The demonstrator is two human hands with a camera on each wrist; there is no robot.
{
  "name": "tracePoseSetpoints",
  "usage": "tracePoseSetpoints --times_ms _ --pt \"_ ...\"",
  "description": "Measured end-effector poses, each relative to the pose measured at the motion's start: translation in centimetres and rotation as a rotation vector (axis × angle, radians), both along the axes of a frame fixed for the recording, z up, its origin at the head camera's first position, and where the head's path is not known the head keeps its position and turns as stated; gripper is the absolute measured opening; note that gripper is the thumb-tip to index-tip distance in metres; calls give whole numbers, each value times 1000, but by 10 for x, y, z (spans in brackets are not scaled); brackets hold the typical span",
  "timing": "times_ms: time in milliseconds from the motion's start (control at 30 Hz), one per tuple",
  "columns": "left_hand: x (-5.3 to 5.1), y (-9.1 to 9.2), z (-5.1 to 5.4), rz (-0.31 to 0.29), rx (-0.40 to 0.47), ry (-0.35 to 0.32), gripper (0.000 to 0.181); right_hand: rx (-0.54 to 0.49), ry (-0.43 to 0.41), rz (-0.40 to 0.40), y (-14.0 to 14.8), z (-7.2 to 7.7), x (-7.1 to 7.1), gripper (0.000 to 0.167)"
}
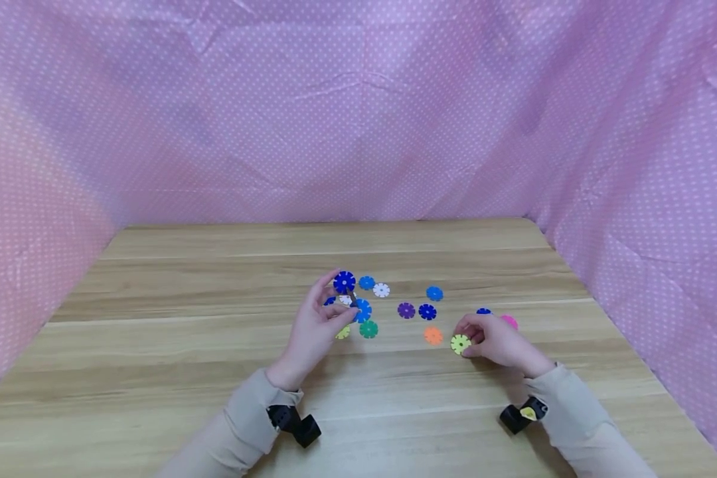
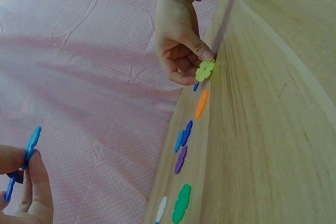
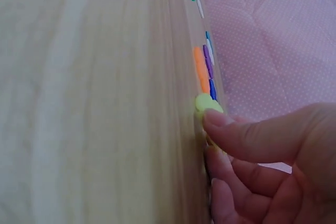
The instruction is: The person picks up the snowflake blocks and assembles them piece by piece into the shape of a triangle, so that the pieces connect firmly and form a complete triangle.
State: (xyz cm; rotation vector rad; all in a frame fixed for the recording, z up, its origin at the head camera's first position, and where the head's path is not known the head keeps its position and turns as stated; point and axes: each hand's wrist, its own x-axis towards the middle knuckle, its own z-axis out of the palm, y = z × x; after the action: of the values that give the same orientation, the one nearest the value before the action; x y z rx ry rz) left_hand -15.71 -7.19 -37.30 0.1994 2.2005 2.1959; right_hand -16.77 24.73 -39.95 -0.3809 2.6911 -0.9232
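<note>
The left hand (image 1: 312, 326) grips blue discs (image 1: 344, 283) over the middle of the desk (image 1: 185, 372); nearer its right edge, the right hand (image 1: 497, 340) pinches a yellow disc (image 1: 459, 344) near an orange disc (image 1: 433, 335).

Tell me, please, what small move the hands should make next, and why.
I would probably bring the yellow-green notched disc toward the light blue notched disc in the left hand: the right hand pinches the former, the left holds the latter together with a dark blue notched disc, and such notched shapes look suited to interlocking.
</note>
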Motion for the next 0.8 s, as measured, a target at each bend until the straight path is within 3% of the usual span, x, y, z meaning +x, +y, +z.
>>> tracePoseSetpoints --times_ms 133,400,500,700,800 --pt "0 1 -1 4 -4 -11 70 -32 12 -1 -1 2 0 22" --pt "0 1 0 1 -5 -7 71 -262 -76 -133 -21 17 3 30" --pt "0 2 0 -3 8 -11 70 -354 -72 -156 -36 25 6 30" --pt "2 4 2 -8 41 -13 67 -492 -45 -102 -66 35 12 22" --pt "2 6 3 0 62 -17 66 -502 -13 -79 -79 36 16 18"
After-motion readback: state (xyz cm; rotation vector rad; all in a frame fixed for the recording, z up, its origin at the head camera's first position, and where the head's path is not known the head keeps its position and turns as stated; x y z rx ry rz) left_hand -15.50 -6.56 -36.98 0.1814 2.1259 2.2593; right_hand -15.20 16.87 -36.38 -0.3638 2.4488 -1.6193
